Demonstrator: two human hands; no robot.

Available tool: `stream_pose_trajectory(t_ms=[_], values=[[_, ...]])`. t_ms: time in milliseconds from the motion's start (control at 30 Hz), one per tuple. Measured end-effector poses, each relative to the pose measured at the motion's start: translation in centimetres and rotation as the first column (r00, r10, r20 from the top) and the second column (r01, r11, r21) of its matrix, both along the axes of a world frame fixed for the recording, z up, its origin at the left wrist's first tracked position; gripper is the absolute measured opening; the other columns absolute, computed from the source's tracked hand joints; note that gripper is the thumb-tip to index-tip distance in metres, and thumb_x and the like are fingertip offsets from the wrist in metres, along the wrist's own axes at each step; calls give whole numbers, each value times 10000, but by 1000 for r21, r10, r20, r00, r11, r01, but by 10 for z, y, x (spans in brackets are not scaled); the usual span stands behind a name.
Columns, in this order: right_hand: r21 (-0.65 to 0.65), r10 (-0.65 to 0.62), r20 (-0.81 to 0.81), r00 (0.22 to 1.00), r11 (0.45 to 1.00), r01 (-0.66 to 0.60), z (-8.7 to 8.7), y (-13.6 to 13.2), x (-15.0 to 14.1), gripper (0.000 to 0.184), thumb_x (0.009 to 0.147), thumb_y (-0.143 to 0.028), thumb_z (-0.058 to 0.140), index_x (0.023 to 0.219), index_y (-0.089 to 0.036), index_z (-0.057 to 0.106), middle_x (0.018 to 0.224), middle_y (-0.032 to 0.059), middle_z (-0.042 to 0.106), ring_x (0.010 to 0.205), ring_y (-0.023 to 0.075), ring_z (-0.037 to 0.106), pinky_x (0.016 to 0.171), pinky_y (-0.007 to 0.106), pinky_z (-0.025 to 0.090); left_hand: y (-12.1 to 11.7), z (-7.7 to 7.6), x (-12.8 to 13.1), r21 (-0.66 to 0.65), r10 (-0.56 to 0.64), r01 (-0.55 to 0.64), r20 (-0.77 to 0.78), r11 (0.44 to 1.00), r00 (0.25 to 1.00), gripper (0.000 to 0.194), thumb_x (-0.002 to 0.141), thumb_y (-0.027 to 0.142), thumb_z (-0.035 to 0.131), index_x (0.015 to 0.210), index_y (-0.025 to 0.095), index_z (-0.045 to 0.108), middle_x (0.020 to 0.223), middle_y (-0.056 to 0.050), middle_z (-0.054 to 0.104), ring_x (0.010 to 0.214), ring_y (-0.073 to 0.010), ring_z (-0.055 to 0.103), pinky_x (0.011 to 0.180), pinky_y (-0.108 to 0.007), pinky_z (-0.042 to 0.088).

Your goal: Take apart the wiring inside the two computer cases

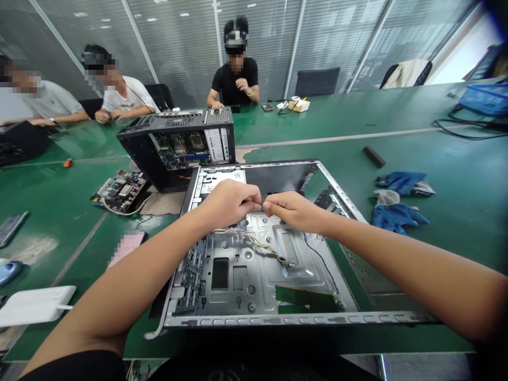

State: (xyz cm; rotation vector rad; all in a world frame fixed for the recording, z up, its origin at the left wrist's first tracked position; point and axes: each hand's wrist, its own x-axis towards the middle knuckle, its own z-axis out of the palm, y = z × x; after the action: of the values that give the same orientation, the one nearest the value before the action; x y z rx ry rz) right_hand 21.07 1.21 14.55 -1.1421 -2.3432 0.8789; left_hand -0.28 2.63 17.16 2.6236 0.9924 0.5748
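Green table (432, 153); computer case (222, 320) flat below left hand (235, 200) and right hand (291, 209), likely for easy reach; both pinch small dark piece (262, 206), probably for steadiness.

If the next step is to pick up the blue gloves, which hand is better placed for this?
Probably the right hand: the blue gloves lie on its side, right of the open computer case, farther from the left hand. Both hands meet over the case.

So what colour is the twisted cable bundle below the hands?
The cable bundle is cream; head view shows it.
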Motion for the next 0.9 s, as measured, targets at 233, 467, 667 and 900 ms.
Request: stream_pose_trajectory(t_ms=[233,467,667,900], values=[[-115,60,-79,995,991,-69,1,2,4,345,964,-365,387,805,-173,626,617,-27,454,587,124,394,600,283,299,2,-2,-1,66,-14,15,-23,998,1000,72,853,238,656,813,202,704,666,23,696,646,-131,599,642,-264,375],[87,49,56,997,995,-54,-3,3,3,280,958,-305,416,797,-179,607,603,-27,490,585,117,425,615,272,296,-1,3,2,-95,46,-47,-20,994,999,86,832,239,649,785,184,696,616,33,665,580,-108,568,621,-257,380],[231,95,79,992,967,-111,-8,4,1,289,962,-281,398,740,-185,555,663,6,553,628,127,445,633,272,309,1,8,1,-351,64,-60,-2,935,998,99,786,246,628,759,166,680,651,3,694,588,-114,593,568,-239,415],[332,100,171,980,931,-153,-11,3,0,312,970,-276,362,767,-189,582,749,51,623,685,154,482,664,301,341,6,2,-4,-572,8,52,101,819,995,86,766,243,593,751,169,634,633,-21,687,583,-119,615,546,-230,462]])
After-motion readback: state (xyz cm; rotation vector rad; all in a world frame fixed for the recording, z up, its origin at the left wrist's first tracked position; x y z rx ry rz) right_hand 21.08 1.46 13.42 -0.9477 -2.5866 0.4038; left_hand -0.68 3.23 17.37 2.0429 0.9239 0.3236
